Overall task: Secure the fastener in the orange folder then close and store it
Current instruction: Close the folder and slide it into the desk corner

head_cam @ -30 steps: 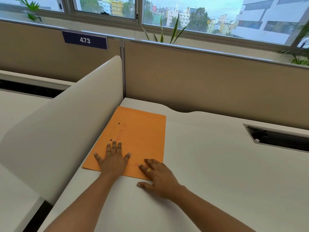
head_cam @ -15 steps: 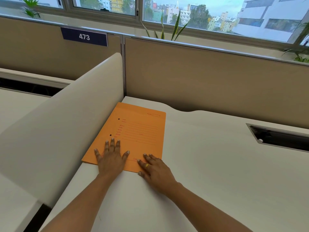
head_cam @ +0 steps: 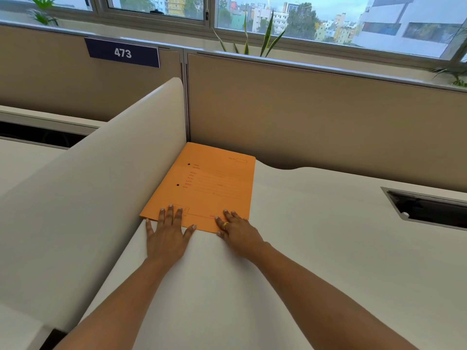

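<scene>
The orange folder (head_cam: 209, 185) lies closed and flat on the white desk (head_cam: 316, 248), its far edge tucked into the corner where the white side divider meets the brown back partition. Two small dark holes show near its left edge. My left hand (head_cam: 168, 233) rests flat with spread fingers, its fingertips on the folder's near left edge. My right hand (head_cam: 237, 231), with a gold ring, lies flat with its fingertips on the near right corner. Neither hand grips anything. The fastener is hidden inside.
A curved white divider (head_cam: 101, 185) rises along the left of the desk. The brown back partition (head_cam: 328, 117) carries a blue sign "473" (head_cam: 123, 53). A dark cable slot (head_cam: 427, 208) is cut in the desk at the right. Plants stand on the window sill.
Both hands have slid the folder away from me, into the back left corner of the desk. My fingertips now sit only on its near edge.
</scene>
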A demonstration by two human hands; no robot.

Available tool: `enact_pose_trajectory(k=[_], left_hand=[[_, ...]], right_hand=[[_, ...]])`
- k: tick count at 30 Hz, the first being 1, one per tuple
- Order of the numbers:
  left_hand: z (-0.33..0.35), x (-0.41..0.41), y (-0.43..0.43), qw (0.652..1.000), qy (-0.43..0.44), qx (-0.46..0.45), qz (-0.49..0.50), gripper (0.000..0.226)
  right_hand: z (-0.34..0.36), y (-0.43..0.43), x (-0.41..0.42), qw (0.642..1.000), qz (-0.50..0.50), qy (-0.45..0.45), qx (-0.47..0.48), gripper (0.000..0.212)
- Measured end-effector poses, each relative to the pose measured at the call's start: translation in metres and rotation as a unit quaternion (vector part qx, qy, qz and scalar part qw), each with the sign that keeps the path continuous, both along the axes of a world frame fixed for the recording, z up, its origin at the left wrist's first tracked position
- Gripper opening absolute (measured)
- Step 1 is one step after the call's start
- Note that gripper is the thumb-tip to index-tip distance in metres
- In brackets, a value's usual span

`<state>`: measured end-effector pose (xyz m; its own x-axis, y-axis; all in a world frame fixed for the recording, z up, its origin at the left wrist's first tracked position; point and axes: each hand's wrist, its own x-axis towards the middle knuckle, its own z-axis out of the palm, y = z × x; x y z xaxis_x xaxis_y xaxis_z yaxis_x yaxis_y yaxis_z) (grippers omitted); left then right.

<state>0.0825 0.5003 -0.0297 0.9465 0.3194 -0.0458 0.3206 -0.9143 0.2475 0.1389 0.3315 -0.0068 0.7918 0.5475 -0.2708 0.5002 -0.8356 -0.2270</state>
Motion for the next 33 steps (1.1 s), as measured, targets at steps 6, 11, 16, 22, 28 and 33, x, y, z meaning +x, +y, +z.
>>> enact_pose_trajectory(k=[6, 11, 16, 22, 28, 33], left_hand=[[-0.001, 0.008, 0.004, 1.0, -0.003, -0.005, 0.001, 0.066], [-0.003, 0.011, 0.001, 1.0, -0.009, -0.004, 0.006, 0.066], [-0.005, 0.009, 0.001, 1.0, -0.011, -0.001, 0.009, 0.066], [-0.004, 0.005, -0.002, 1.0, -0.01, 0.003, 0.009, 0.066], [-0.003, -0.005, -0.002, 1.0, -0.019, -0.004, 0.013, 0.066], [-0.001, -0.019, -0.007, 1.0, 0.0, -0.003, 0.026, 0.065]], right_hand=[[0.003, 0.007, 0.022, 1.0, -0.01, 0.013, -0.024, 0.049], [0.002, 0.005, 0.024, 1.0, -0.009, 0.016, -0.016, 0.049], [0.0, 0.004, 0.022, 1.0, -0.01, 0.007, -0.007, 0.05], [-0.009, 0.005, 0.007, 0.998, -0.024, -0.046, -0.028, 0.049], [-0.013, 0.011, -0.02, 0.994, -0.055, -0.092, -0.018, 0.051], [-0.014, 0.009, -0.042, 0.995, -0.053, -0.083, 0.012, 0.049]])
